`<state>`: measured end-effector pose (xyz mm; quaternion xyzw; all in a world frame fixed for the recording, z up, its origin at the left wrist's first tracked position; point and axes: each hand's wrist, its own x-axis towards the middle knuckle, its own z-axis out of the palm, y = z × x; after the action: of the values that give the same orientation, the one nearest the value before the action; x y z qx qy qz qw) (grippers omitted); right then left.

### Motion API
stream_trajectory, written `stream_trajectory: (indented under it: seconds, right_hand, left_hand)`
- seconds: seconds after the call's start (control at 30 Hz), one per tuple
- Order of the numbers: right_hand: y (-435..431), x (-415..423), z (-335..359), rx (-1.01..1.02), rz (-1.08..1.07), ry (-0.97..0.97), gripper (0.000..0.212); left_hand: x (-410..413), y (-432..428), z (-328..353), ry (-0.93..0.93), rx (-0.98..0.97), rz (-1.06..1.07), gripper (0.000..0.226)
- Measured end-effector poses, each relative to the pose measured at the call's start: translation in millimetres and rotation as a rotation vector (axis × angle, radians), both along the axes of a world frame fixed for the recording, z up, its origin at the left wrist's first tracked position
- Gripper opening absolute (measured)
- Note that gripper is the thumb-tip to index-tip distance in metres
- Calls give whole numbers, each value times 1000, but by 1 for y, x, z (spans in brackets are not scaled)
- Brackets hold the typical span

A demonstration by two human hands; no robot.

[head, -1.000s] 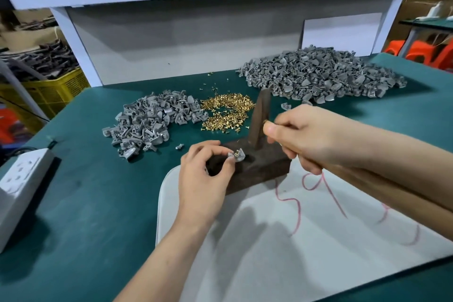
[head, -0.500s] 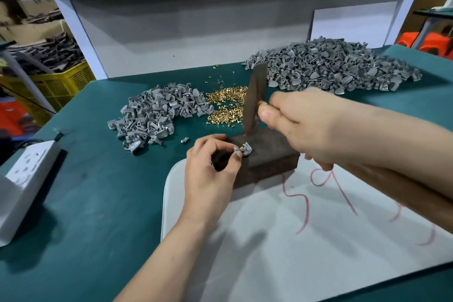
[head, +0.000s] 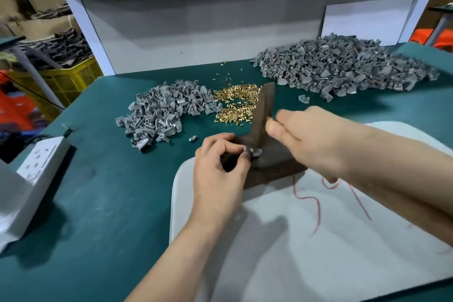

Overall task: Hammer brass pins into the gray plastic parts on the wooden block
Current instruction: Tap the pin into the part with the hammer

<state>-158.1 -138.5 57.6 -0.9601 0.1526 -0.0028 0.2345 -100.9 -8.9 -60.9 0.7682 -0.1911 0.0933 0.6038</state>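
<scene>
A dark wooden block [head: 277, 165] lies at the far edge of a white sheet [head: 318, 240]. My left hand [head: 220, 167] pinches a gray plastic part [head: 253, 152] with a brass pin in it on the block's top. My right hand [head: 313, 140] grips a hammer; its dark head [head: 263, 115] is blurred and points down just above the part. Loose brass pins [head: 236, 103] lie in a heap behind the block. A small pile of gray parts [head: 164, 110] sits left of the pins, and a big pile [head: 343, 66] at the back right.
A white power strip [head: 36, 157] lies at the table's left edge. One stray gray part [head: 303, 98] and a small one [head: 193, 139] rest on the green tabletop [head: 98, 203]. A yellow crate [head: 63, 81] stands off the table, back left. A white shelf frame rises behind.
The hammer head was raised and has come down again toward the part, now blurred. My left hand has kept pinching the part on the block.
</scene>
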Motion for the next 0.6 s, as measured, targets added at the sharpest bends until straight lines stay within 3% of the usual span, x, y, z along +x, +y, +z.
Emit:
stream_trajectory:
  seconds: [0.1,0.27,0.47,0.6]
  right_hand:
    - [-9,-6,12,-115,115,-45,40]
    - [-15,-12,30,-91,188,-233,39]
    - [-3,0,-2,-64,89,-12,38]
    - [-26,-8,11,-35,143,-189,39]
  left_hand:
    - [1,0,1,-20,-2,-6,22]
    - [0,1,-2,-9,-42,-22,17]
    - [0,1,2,25,-46,-13,21]
    - [0,1,4,63,-25,-19,19]
